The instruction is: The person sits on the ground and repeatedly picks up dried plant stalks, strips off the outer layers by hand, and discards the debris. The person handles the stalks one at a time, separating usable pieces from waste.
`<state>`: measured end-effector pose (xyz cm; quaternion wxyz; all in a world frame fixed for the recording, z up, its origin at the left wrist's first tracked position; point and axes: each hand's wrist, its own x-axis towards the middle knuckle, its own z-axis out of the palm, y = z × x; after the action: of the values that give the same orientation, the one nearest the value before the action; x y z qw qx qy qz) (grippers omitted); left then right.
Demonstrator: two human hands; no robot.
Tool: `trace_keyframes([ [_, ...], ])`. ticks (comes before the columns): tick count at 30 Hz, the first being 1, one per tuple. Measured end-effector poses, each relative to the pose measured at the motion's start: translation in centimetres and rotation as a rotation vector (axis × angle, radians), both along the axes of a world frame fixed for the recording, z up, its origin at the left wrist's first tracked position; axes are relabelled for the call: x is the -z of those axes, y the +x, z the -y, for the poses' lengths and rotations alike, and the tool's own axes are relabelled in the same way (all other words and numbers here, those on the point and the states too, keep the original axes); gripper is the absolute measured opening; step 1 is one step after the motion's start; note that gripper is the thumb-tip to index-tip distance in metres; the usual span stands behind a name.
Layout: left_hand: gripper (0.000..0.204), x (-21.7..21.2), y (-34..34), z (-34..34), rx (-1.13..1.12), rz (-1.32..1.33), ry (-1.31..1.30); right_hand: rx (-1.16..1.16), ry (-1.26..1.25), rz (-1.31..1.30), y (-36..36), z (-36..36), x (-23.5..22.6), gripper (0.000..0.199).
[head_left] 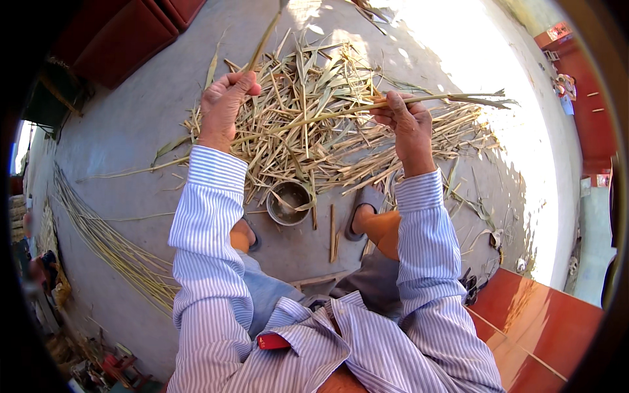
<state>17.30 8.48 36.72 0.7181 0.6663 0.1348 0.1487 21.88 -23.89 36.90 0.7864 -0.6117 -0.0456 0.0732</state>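
Observation:
My left hand (pixel 227 108) is closed round a slender yellow-brown stick (pixel 265 40). It slants up and away, and its far end runs out at the top of the picture. Pinched in my right hand (pixel 407 124) is a long, thin reed stalk (pixel 308 122). Its split, leafy end sticks out to the right, while the bare length runs left, passing below my left hand's fingers near the wrist. Both hands are raised over a heap of cut dry stalks and leaves (pixel 308 85) on the floor.
Between my feet and the heap stands a round metal bowl (pixel 288 219). Long thin stalks (pixel 105 236) lie in a bundle on the left. Dark red furniture (pixel 128 42) is at the far left; reddish tiles (pixel 517 314) lie at the lower right. Bright sunlight covers the right floor.

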Motion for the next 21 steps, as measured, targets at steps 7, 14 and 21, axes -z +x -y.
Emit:
trace_keyframes([
  [7,0.053,0.0,-0.2,2.8,-0.186,0.268,1.475,-0.002,0.104,-0.169,-0.8,-1.4,0.5,0.032],
  [14,0.019,-2.0,-1.0,7.8,0.181,0.345,1.131,-0.068,0.338,-0.256,-1.6,-4.1,-0.5,0.023],
  [21,0.016,-2.7,-2.2,1.7,0.293,0.022,0.793,-0.001,0.424,-0.107,0.1,-0.7,-0.8,0.019],
])
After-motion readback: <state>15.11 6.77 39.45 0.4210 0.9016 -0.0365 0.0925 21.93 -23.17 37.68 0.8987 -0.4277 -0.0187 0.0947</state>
